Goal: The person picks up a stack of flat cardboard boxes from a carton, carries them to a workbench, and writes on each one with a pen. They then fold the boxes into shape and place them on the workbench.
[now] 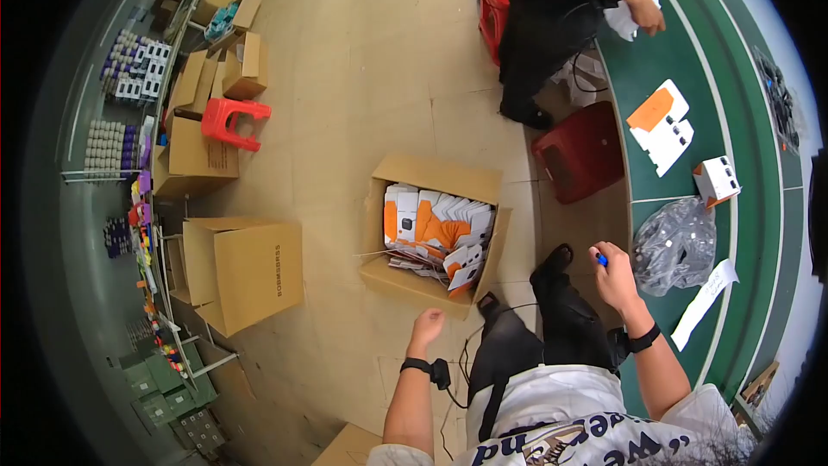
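A: What is held by each hand?

B: A small blue object [601, 260], too small to be identified, is pinched in the fingers of the right hand [614, 278], beside the edge of the green worktop [681, 60] and near a clear bag of small dark parts [674, 245]. Nothing is held by the left hand [425, 328]; it is loosely curled and lowered toward the open carton [435, 233] on the floor.

A: What is seen in the carton?

B: Flat orange-and-white box blanks [440, 229] are stacked on edge inside it. The carton is largely filled.

A: What is found on the worktop?

B: One folded white-and-orange box [716, 179] and two flat blanks [662, 125] are laid there, with a white paper strip [705, 302] near the edge. Judged from this, little is assembled and most blanks remain to be folded. A second person's hands [642, 9] are occupied at the far end.
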